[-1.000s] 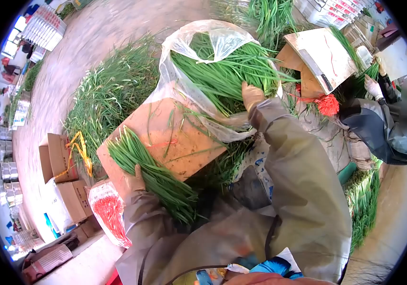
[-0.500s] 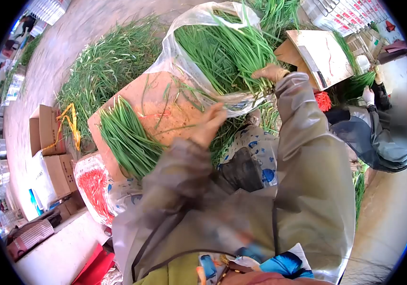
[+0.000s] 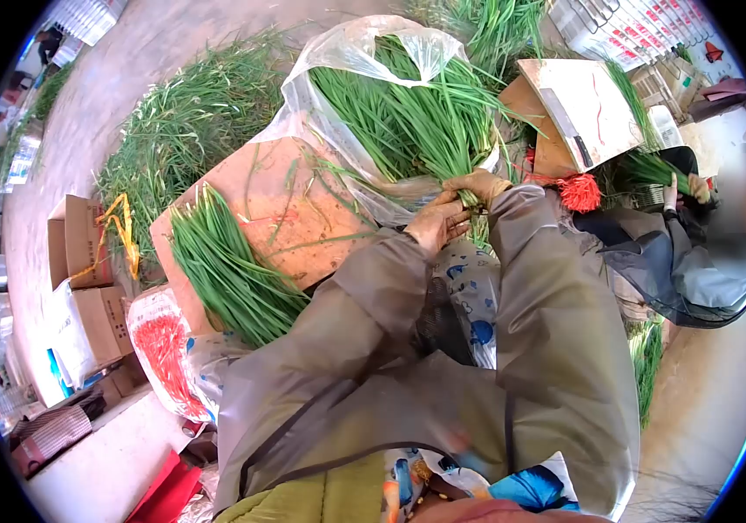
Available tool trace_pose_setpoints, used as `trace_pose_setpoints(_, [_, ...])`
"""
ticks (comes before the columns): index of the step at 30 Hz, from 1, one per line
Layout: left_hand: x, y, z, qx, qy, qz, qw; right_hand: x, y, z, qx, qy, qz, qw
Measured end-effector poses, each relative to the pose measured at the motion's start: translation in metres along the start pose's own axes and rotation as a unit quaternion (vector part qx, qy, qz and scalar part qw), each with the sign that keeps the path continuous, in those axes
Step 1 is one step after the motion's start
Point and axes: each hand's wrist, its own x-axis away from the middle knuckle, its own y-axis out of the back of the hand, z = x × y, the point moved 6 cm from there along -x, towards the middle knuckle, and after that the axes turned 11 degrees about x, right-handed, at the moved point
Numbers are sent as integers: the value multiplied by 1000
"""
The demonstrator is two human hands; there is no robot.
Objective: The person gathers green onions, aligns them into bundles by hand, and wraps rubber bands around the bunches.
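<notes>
Green chives (image 3: 443,131) lie in a clear plastic bag (image 3: 303,83) in front of me, leaves pointing away. My right hand (image 3: 480,185) is closed around the stalk ends of a bunch of them at the mouth of the bag. Close beside it, my left hand (image 3: 437,224) has its fingers curled against the same stalk ends; its thumb side is partly hidden. A separate bunch of chives (image 3: 225,261) rests on the brown board (image 3: 260,209) to the left, untouched by either hand.
Loose greens (image 3: 190,122) are heaped on the floor beyond the board. Red ties (image 3: 168,357) fill a bag at left, near cardboard boxes (image 3: 98,314). More red strands (image 3: 579,192) hang beside a white-topped box (image 3: 591,109). At right, a co-worker (image 3: 695,253) holds greens.
My left hand has moved right, from above the board to the stalk ends beside my right hand. My right hand has come nearer with the bunch, and the view has shifted slightly.
</notes>
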Motion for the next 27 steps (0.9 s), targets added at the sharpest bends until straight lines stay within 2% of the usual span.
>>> trace_pose_setpoints(1, [16,-3,-7,-2,-2,1,1000,5,4,8,0,3,0,1000])
trace_pose_setpoints(4, [82,-7,-41,-193,-47,-24,980,40,22,33,-11,30,5,999])
trace_pose_setpoints(5, [104,-4,-53,-236,-60,-42,969,65,28,50,-31,69,-43,996])
trace_pose_setpoints(7, [138,22,-75,-300,-105,-67,946,79,46,48,-110,130,25,985])
trace_pose_setpoints(8, [153,37,-82,-303,-105,-61,945,103,39,58,-144,162,43,975])
trace_pose_setpoints(10, [185,36,-103,-360,-237,-27,902,138,29,65,-108,168,51,979])
trace_pose_setpoints(11, [194,29,-103,-363,-237,-23,901,143,28,60,-96,176,50,979])
trace_pose_setpoints(12, [213,-5,-105,-243,-213,-25,946,159,25,61,-41,162,74,983])
trace_pose_setpoints(13, [235,-52,-116,-361,-289,10,887,158,23,54,-25,193,84,977])
trace_pose_setpoints(14, [259,-99,-125,-463,-372,27,804,177,8,60,-5,195,115,974])
trace_pose_setpoints(15, [283,-156,-120,-721,-488,79,485,206,-13,73,14,196,147,969])
trace_pose_setpoints(16, [292,-186,-117,-759,-492,107,412,240,-36,87,56,149,180,971])
trace_pose_setpoints(17, [296,-208,-109,-791,-492,135,338,236,-48,75,90,121,256,955])
trace_pose_setpoints(19, [291,-229,-94,-849,-421,178,267,265,-87,82,166,99,399,896])
trace_pose_setpoints(20, [280,-222,-86,-875,-359,187,265,271,-98,80,253,61,455,852])
trace_pose_setpoints(21, [262,-198,-81,-879,-282,185,337,288,-114,94,286,85,478,826])
trace_pose_setpoints(23, [262,-181,-63,-798,-115,311,503,306,-132,115,322,133,490,799])
trace_pose_setpoints(24, [250,-134,-46,-657,12,315,685,306,-133,113,322,48,491,808])
trace_pose_setpoints(25, [252,-99,-23,-471,136,296,819,299,-134,115,379,59,471,794])
trace_pose_setpoints(27, [272,-58,21,-224,256,277,899,288,-131,110,458,-41,420,782])
